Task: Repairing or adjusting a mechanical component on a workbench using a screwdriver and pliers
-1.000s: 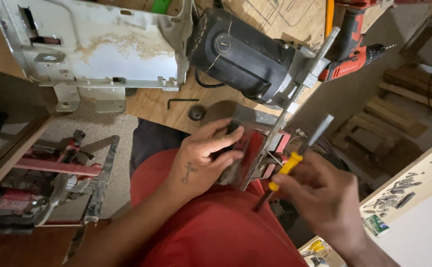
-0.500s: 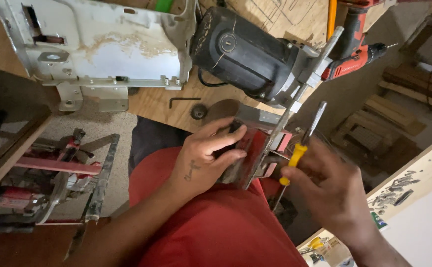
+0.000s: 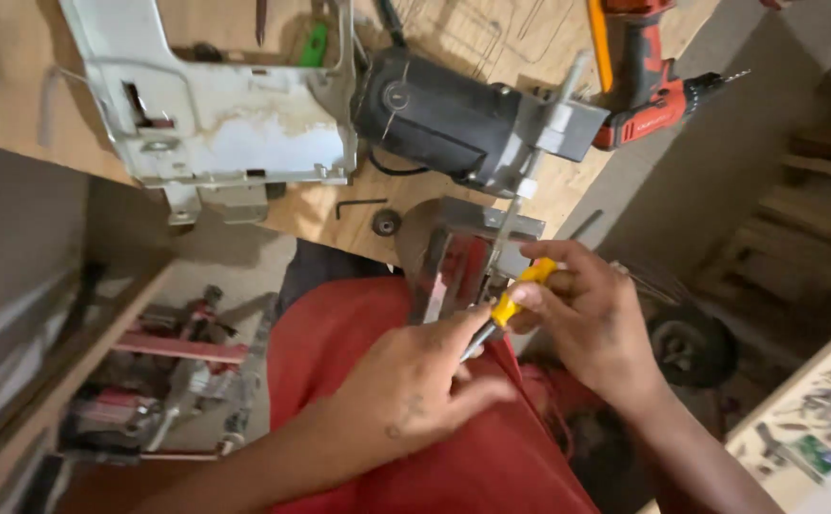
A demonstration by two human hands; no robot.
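Observation:
My right hand grips the yellow handle of a screwdriver, just right of a red and grey metal part that stands over my lap at the bench edge. My left hand lies below that part, and its fingertips close around the screwdriver's metal shaft, hiding the tip. A long metal blade runs from the part up to a black motor housing lying on the wooden bench.
A white metal casing lies on the bench at the left, with a hex key and a small dark disc near the edge. A red power drill is at the upper right. Red tools lie on the floor at the left.
My left hand let go of the red metal part and dropped onto the screwdriver's shaft. My right hand turned the screwdriver so that its shaft points down and left.

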